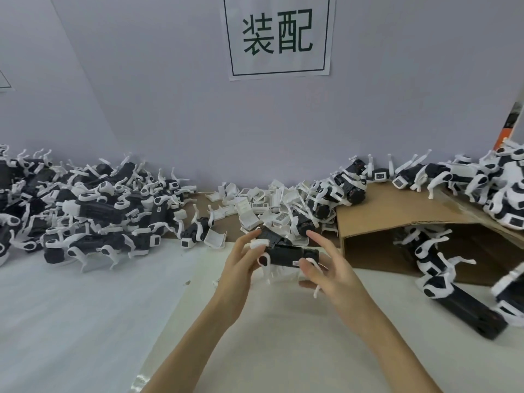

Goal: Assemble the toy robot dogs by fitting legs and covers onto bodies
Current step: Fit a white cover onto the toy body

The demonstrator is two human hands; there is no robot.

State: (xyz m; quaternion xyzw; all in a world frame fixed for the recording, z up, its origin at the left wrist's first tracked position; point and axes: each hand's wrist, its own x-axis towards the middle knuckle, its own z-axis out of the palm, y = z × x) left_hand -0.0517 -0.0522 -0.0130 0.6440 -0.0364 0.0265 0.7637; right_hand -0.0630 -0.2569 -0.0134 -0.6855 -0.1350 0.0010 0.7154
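Hands and grip a black toy dog body at centre frame above the table, fingers curled round its ends, apparently fitting white legs; a cover from the pile behind seems next.

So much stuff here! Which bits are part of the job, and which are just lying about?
Job: black toy dog body held by left hand and right hand; white plastic covers pile; heap of black-and-white dogs.
Lying about: brown cardboard box; paper wall sign.
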